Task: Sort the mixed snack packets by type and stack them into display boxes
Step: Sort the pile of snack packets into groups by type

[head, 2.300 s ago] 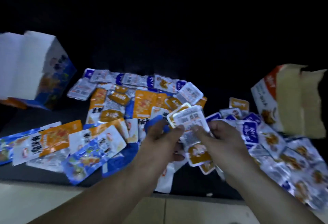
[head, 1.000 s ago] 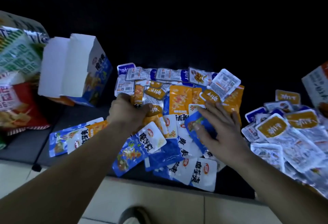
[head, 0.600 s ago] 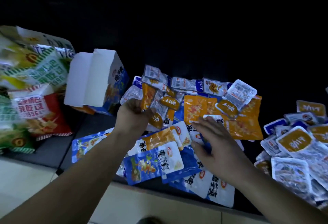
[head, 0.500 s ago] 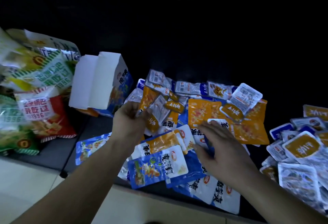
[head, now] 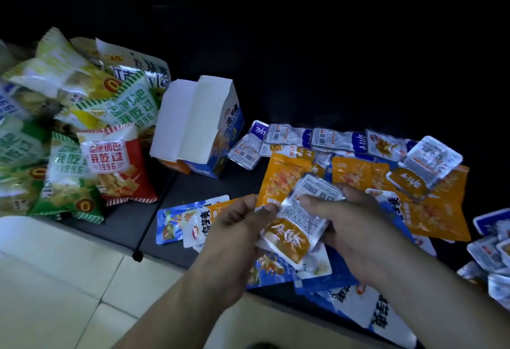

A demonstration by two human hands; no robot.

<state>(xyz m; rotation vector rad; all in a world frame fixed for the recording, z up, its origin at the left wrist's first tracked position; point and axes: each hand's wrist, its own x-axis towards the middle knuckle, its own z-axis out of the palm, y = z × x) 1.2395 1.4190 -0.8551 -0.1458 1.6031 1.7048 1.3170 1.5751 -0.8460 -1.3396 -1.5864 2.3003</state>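
Both my grips are on one little bunch of small packets [head: 296,227], held up just above the near edge of the bench [head: 132,219], about halfway along it. The left grip [head: 234,230] has its thumb clamped on the bunch's left side. There's a bigger orange pouch [head: 284,180] right there too, and I honestly can't tell if its corner is caught in that pinch or just lying behind. The right grip [head: 356,224] curls in from the other side with its forefinger laid across the barcode face. The thumb is hidden underneath.

Handling-wise, my guess is these weigh next to nothing. They look like glossy film, flat, maybe a bit squishy in the middle, so I'd expect a stack to fan out and slide. I'd hold across the flat faces near the sealed rim, where the film should be stiffest, and squeeze the whole bunch rather than one packet.

Pose: both forearms come in from the near side, wrists angled toward each other, palms half facing.

The open display box [head: 193,127] lies on its side farther back toward the left edge, right beside the big chip bags [head: 82,127]. Loose blue pouches [head: 179,221] sit by the near edge, just left of my left grip.
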